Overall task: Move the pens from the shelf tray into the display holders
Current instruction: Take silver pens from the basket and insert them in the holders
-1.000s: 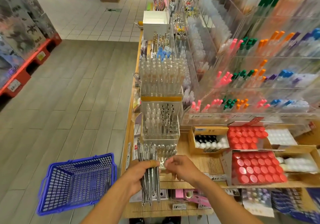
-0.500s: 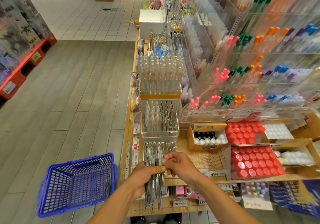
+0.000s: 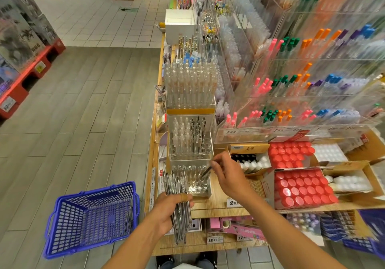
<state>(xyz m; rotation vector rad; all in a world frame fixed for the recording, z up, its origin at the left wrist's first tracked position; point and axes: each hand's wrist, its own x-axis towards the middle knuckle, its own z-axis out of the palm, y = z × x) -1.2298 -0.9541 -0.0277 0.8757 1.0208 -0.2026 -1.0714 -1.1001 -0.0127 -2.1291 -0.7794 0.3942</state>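
Note:
My left hand (image 3: pixel 169 210) grips a thick bundle of slim dark pens (image 3: pixel 179 202), held upright in front of the shelf's left end. My right hand (image 3: pixel 226 175) pinches a single dark pen (image 3: pixel 206 172), tilted with its lower tip in a slot at the right side of the lowest clear display holder (image 3: pixel 195 183). That holder's front slots look empty. A middle clear holder (image 3: pixel 190 139) behind it carries clear and dark pens, and a taller holder (image 3: pixel 190 85) above is packed with clear pens.
A blue plastic basket (image 3: pixel 91 216) sits on the floor at the left. Boxes of red-capped bottles (image 3: pixel 300 187) and white-capped bottles (image 3: pixel 252 162) fill the wooden shelf (image 3: pixel 216 208) on the right. Acrylic racks of coloured pens (image 3: pixel 291 94) rise behind.
My right hand pulled one pen out of the bundle and carried it up and right to the lowest holder. My left hand with the bundle dropped a little lower.

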